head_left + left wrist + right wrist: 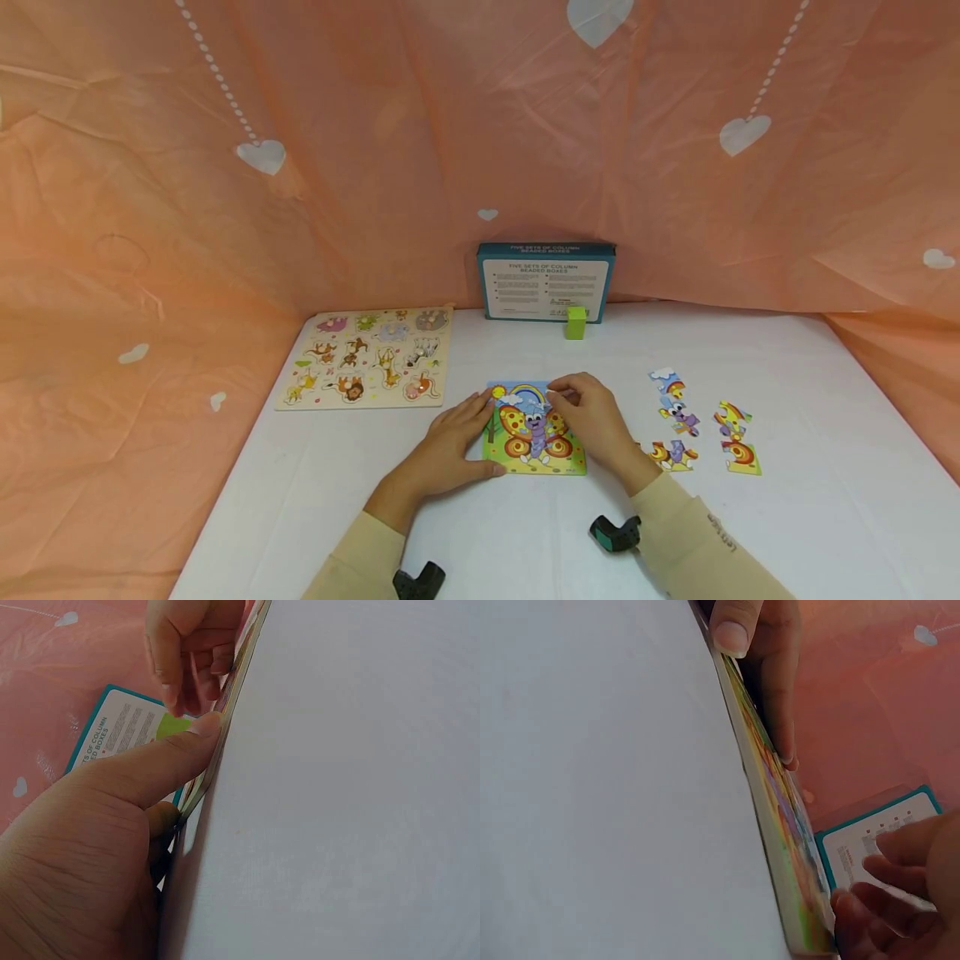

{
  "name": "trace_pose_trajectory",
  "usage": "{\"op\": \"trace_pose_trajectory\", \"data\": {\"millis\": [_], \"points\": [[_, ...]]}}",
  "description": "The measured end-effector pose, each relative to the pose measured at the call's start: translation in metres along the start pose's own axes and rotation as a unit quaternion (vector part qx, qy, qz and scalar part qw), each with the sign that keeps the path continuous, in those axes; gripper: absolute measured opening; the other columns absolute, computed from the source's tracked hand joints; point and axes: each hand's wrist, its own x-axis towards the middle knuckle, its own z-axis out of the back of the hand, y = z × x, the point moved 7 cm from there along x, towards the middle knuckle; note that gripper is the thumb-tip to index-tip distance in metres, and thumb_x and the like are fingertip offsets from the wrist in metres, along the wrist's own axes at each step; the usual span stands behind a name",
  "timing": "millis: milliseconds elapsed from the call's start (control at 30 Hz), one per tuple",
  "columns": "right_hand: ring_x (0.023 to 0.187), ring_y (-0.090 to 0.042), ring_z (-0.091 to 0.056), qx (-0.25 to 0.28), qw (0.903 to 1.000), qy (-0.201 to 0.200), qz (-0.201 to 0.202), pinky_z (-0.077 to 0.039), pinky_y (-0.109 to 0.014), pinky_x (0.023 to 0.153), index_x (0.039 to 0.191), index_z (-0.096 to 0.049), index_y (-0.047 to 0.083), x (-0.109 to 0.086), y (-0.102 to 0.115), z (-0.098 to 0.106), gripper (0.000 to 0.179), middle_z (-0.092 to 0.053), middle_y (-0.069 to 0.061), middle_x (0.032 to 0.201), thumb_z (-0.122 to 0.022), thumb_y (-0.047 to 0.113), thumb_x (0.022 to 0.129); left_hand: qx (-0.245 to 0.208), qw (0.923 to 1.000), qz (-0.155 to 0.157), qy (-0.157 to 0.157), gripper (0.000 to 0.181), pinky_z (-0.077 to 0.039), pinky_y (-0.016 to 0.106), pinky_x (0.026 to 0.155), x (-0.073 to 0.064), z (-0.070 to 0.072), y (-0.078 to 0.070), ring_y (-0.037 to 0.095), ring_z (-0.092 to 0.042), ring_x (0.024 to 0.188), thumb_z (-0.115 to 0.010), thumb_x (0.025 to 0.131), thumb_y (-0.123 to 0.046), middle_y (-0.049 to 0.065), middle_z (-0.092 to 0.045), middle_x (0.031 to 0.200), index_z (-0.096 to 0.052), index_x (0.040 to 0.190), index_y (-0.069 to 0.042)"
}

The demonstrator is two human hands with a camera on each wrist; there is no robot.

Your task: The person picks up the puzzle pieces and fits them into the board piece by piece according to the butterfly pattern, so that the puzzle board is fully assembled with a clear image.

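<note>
A square butterfly puzzle board [536, 465] lies flat on the table between both hands. My left hand [452, 446] rests along its left side, fingers stretched toward the top left corner. The left thumb [161, 769] touches the near edge. At the upper right corner of the board is my right hand [596, 417], fingertips right at the picture. Its fingers [904, 862] are loosely bent and spread, with nothing showing between them. The palm side of the right hand is hidden in the head view. Loose butterfly puzzle pieces [677, 417] lie right of the right forearm.
More puzzle pieces [742, 457] lie farther right. An animal peg puzzle [367, 358] sits at the back left. A teal-edged box [546, 287] stands at the back, with a green block [575, 323] before it. Orange cloth [420, 150] hangs behind the white table [810, 375].
</note>
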Motion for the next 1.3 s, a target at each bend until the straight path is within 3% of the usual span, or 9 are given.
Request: {"op": "trace_pose_trajectory", "data": {"millis": [133,300,467,733,900,1067,1200,1300], "points": [[0.123,-0.033,-0.065,-0.088,0.9919,0.021,0.089,-0.053,-0.055,0.106,0.126,-0.078,0.003,-0.002,0.014,-0.007,0.024,-0.071,-0.011,0.131,-0.074,0.015,0.106,0.001,1.0000,-0.003,-0.003,0.100,-0.012,0.055,0.130,0.000,0.000,0.000,0.024,-0.013,0.165,-0.079,0.094,-0.058,-0.001,-0.019,0.180,-0.037,0.169,-0.007],[0.141,-0.037,-0.057,-0.171,0.9674,0.098,0.159,-0.043,-0.057,0.118,0.138,-0.074,0.002,-0.009,0.024,-0.023,0.037,-0.068,-0.013,0.144,-0.074,0.020,0.106,0.004,1.0000,-0.005,-0.003,0.100,-0.012,0.056,0.130,0.000,0.000,0.000,0.025,-0.014,0.165,-0.079,0.095,-0.058,0.000,-0.019,0.180,-0.037,0.169,-0.006],[0.145,-0.039,-0.054,-0.230,0.9468,0.137,0.178,-0.041,-0.062,0.118,0.144,-0.071,0.004,-0.014,0.024,-0.032,0.043,-0.066,-0.012,0.148,-0.075,0.023,0.106,0.004,1.0000,-0.006,-0.002,0.099,-0.012,0.055,0.130,0.000,0.000,-0.001,0.025,-0.014,0.165,-0.079,0.095,-0.057,0.000,-0.019,0.180,-0.037,0.169,-0.006],[0.151,-0.043,-0.044,-0.276,0.9345,0.148,0.169,-0.038,-0.068,0.117,0.147,-0.069,0.005,-0.017,0.024,-0.034,0.048,-0.063,-0.009,0.154,-0.073,0.029,0.107,0.012,0.9999,-0.010,-0.002,0.099,-0.013,0.055,0.130,0.000,0.000,0.000,0.025,-0.014,0.165,-0.078,0.096,-0.057,0.001,-0.019,0.180,-0.036,0.169,-0.006],[0.154,-0.043,-0.040,-0.274,0.9365,0.149,0.161,-0.037,-0.068,0.118,0.152,-0.065,0.005,-0.019,0.021,-0.033,0.051,-0.059,-0.009,0.158,-0.072,0.030,0.108,0.012,0.9999,-0.009,0.000,0.099,-0.013,0.055,0.130,0.001,0.001,-0.001,0.024,-0.014,0.165,-0.078,0.096,-0.057,-0.001,-0.019,0.180,-0.036,0.169,-0.007],[0.158,-0.042,-0.033,-0.242,0.9460,0.166,0.138,-0.032,-0.072,0.119,0.158,-0.059,0.011,-0.020,0.014,-0.033,0.056,-0.050,-0.008,0.165,-0.069,0.036,0.109,0.012,0.9999,-0.008,0.003,0.099,-0.012,0.055,0.130,0.001,0.001,-0.002,0.024,-0.013,0.165,-0.078,0.096,-0.056,0.000,-0.018,0.180,-0.035,0.170,-0.007],[0.161,-0.040,-0.024,-0.142,0.9684,0.177,0.103,-0.024,-0.072,0.122,0.165,-0.051,0.013,-0.019,0.011,-0.025,0.062,-0.038,-0.008,0.173,-0.066,0.039,0.111,0.010,0.9999,-0.008,0.000,0.099,-0.012,0.055,0.130,0.000,0.000,0.000,0.024,-0.013,0.165,-0.078,0.096,-0.058,0.000,-0.018,0.180,-0.036,0.170,-0.007],[0.162,-0.036,-0.025,-0.050,0.9831,0.163,0.066,-0.022,-0.067,0.125,0.166,-0.049,0.015,-0.018,0.009,-0.011,0.063,-0.036,-0.005,0.174,-0.067,0.039,0.110,0.005,1.0000,-0.008,-0.003,0.099,-0.012,0.055,0.130,0.001,-0.001,0.000,0.024,-0.013,0.165,-0.078,0.095,-0.058,-0.001,-0.019,0.180,-0.037,0.169,-0.007]]}}
